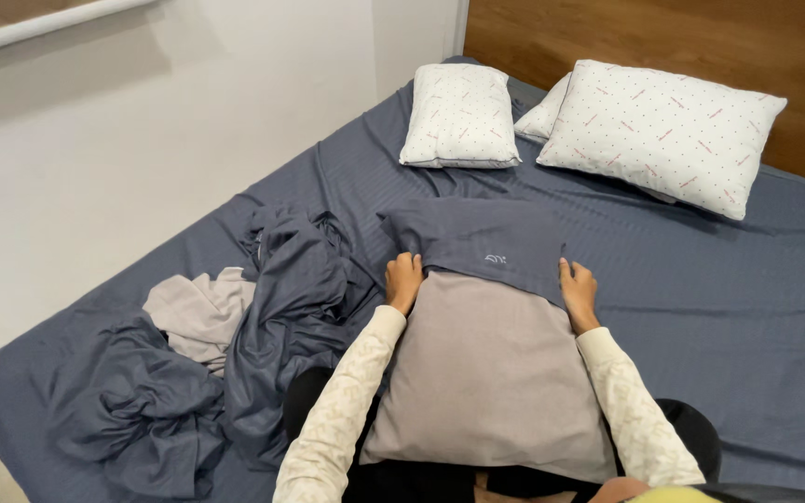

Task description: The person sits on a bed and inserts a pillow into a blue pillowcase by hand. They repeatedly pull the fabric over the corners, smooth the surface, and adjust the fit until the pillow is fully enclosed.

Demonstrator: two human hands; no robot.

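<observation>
Both arms reach forward; left hand (403, 279) and right hand (578, 292) each pinch an edge of the blue case (477, 244) over the grey pillow (491, 373).

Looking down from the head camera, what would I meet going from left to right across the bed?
Crumpled dark blue sheet → light grey cloth → left hand → dark blue pillowcase over the grey pillow → right hand → large white dotted pillow.

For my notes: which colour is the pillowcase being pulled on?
Dark blue-grey pillowcase, seen in head view.
</observation>
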